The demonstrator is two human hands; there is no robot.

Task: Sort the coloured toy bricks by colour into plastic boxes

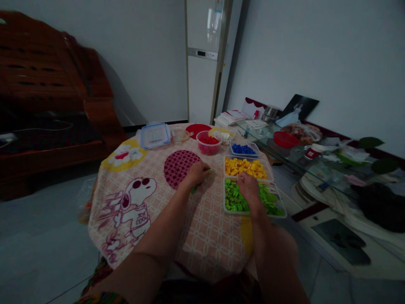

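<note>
On the cloth-covered table (pixel 139 211), my left hand (pixel 198 172) is closed around a green piece (pixel 193 188), which pokes out on both sides of the fist. My right hand (pixel 248 188) is curled, fingers down, in the clear tray of green pieces (pixel 234 202); whether it holds anything is hidden. Behind it stands a tray of yellow pieces (pixel 245 167), then a small tub of blue pieces (pixel 243 149) and a round tub of red pieces (pixel 208 142).
A blue-rimmed box lid (pixel 155 135), a red lid (pixel 198 128) and small dishes lie at the table's far edge. A cluttered glass-topped unit (pixel 303 143) runs along the right wall. A wooden bench (pixel 47 109) stands at the left.
</note>
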